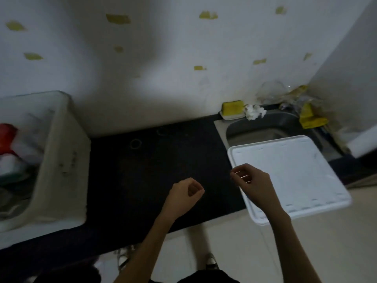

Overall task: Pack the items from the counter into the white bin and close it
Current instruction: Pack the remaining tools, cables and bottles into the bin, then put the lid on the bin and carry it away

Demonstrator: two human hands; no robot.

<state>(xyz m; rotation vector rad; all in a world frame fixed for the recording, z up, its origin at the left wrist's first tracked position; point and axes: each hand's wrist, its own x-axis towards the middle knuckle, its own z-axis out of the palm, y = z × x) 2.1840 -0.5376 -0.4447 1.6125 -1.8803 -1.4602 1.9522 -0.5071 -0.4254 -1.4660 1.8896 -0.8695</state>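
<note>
Dark counter (153, 170); white bin (61, 160) left, lidless; lid (295, 170) over sink (265, 131); left hand (183, 196), right hand (253, 184) loosely curled, holding nothing.

Dim and soft throughout. A pale glow lights the wall (142, 78) centre; the counter (153, 170) stays near black. The bin (61, 160) at left smears with blur. Edges bow outward.
</note>
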